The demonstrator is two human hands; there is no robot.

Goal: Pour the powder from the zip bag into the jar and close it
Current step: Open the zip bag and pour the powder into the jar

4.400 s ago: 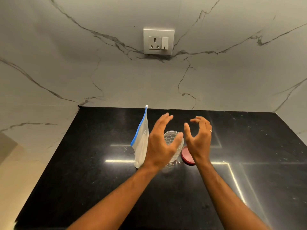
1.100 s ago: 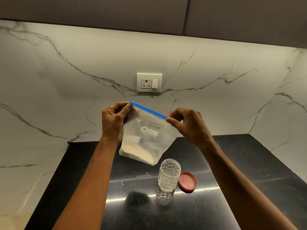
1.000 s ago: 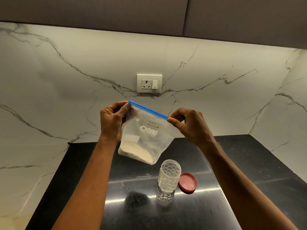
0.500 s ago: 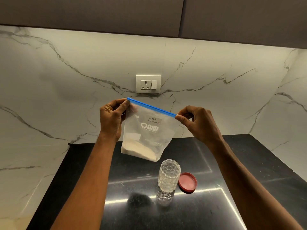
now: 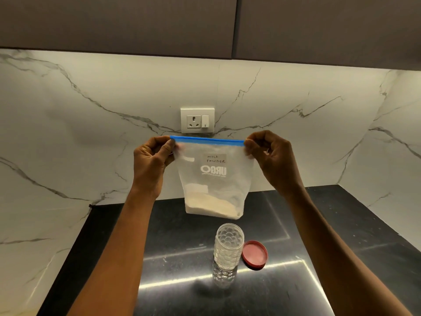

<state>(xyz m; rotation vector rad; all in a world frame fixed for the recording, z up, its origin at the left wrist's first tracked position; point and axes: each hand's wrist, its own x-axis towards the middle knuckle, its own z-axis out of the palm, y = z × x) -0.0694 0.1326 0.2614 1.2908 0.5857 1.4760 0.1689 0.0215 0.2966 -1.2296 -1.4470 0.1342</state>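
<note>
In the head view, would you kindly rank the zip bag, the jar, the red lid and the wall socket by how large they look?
1. zip bag, though it is held up nearer the camera.
2. jar.
3. wall socket and red lid: they look about alike, so I would not rank them.

Single head-worn wide-angle view, facing forward and slightly downward, near the black countertop (image 5: 341,224) and marble backsplash (image 5: 91,110).
</note>
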